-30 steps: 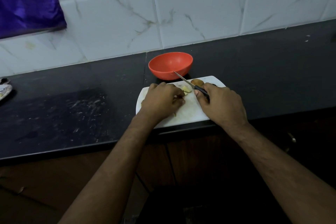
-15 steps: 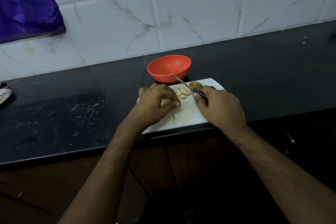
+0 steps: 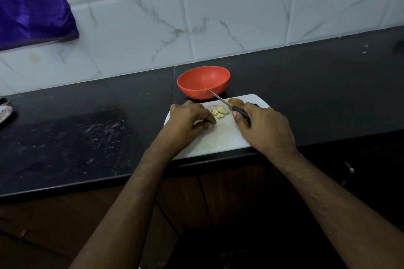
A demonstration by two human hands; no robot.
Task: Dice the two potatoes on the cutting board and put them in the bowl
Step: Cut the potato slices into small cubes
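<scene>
A white cutting board (image 3: pixel 227 140) lies at the front edge of the black counter. Several pale yellow potato dice (image 3: pixel 220 112) sit near its far side. A whole brown potato (image 3: pixel 235 102) lies behind them at the board's far right. My right hand (image 3: pixel 262 129) grips a black-handled knife (image 3: pixel 227 105), blade pointing up-left over the dice toward the red bowl (image 3: pixel 203 82). The bowl stands just behind the board and looks empty. My left hand (image 3: pixel 188 124) rests on the board with curled fingers over a pale potato piece that is mostly hidden.
A tiled wall runs behind the black counter (image 3: pixel 76 137). A purple cloth (image 3: pixel 30 4) hangs at the upper left. A small patterned dish (image 3: pixel 4 113) sits at the far left edge. Brown cabinet doors lie below the counter front.
My left hand has drawn back toward me on the board, uncovering the cut dice. The knife has stayed over the board's far side, and the view has shifted slightly.
</scene>
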